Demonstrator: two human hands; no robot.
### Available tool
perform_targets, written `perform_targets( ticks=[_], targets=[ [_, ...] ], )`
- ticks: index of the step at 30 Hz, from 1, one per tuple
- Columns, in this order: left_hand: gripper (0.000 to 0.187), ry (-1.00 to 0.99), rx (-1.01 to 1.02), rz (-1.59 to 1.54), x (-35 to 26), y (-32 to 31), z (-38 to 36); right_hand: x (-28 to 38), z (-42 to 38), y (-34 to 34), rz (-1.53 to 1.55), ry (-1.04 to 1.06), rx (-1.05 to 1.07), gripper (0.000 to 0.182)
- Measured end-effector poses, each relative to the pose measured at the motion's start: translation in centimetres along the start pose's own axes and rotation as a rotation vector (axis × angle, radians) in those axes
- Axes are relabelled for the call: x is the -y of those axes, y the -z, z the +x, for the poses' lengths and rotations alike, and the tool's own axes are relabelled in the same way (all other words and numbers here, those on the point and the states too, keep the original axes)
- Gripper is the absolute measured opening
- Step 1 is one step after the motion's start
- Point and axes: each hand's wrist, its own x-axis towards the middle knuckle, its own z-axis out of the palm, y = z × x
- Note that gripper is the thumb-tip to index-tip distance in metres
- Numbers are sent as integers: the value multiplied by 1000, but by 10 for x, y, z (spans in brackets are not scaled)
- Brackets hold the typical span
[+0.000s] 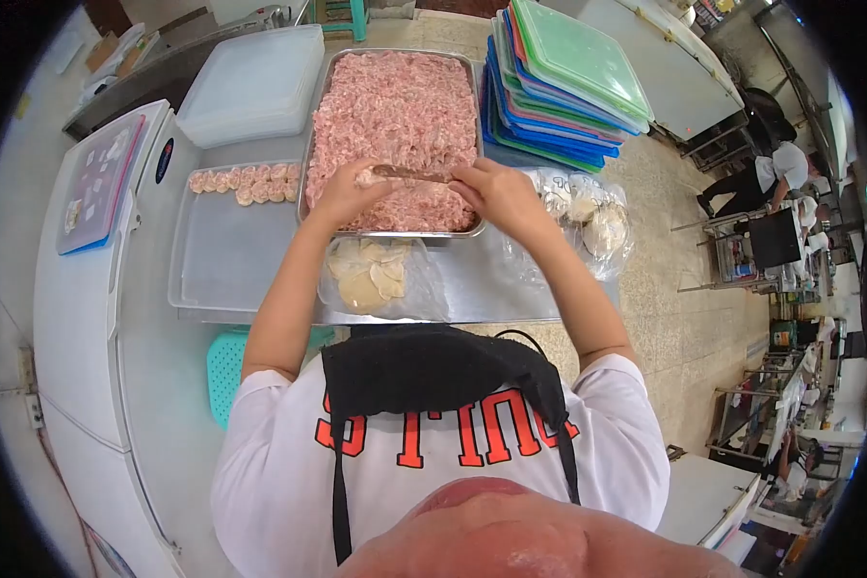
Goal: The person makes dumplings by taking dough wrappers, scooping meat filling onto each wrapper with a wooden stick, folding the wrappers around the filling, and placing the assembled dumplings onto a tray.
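Note:
My right hand grips a flat, narrow brown spreading stick that spans across to my left hand. In my left hand sits a small pale dumpling wrapper, mostly covered by the fingers, and the stick's far end meets it. Both hands are over the near part of a metal tray full of ground meat. Close to my body, a clear plastic bag holds round flat wrappers. Rows of filled dumplings line the far end of a translucent tray on the left.
Stacked clear containers stand at the back left. Coloured lids pile up at the back right, above a plastic bag with pale contents. A white fridge borders the left side. Another person is far right.

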Motion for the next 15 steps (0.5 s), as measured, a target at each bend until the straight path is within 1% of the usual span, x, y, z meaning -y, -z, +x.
perform_targets(
  ticks=[2, 3, 5, 6, 7, 8, 9, 10, 11, 12, 13, 14, 15],
  targets=[
    [48, 144, -98, -142, 14, -7, 3, 23, -4, -7, -61, -77, -92, 21],
    [48, 145, -99, -144, 5, -6, 4, 21, -4, -13, -62, -76, -90, 21],
    [57, 298, 78, 118, -20, 1, 2, 5, -15, -43, -64, -77, -64, 21],
    [57, 299, 83, 119, -19, -3, -3, -18, -19, -57, -82, -141, -55, 21],
    [57, 272, 6, 120, -17, -7, -8, -36, -25, -57, -85, -133, -56, 21],
    [57, 244, -68, 126, -14, -8, -10, -53, -31, -55, -152, -211, 93, 22],
    [57, 244, -60, 132, -10, -5, -12, -59, -38, -55, -214, -301, 244, 23],
    [55, 194, -28, 40, -7, -1, -12, -44, -34, -32, -236, -363, 338, 27],
    [54, 146, 9, -53, -4, -1, -12, -40, -33, -17, -238, -365, 340, 27],
    [54, 147, 16, -55, -10, -2, -14, -38, -36, -5, -95, -348, 222, 28],
    [50, 24, -43, -52, -22, 1, -16, -33, -33, 9, 43, -321, 101, 30],
    [46, -99, -105, -47, -31, 3, -17, -25, -29, 23, 155, -379, 109, 31],
    [46, -99, -109, -45, -36, 3, -18, -17, -25, 30, 155, -374, 109, 31]
  ],
)
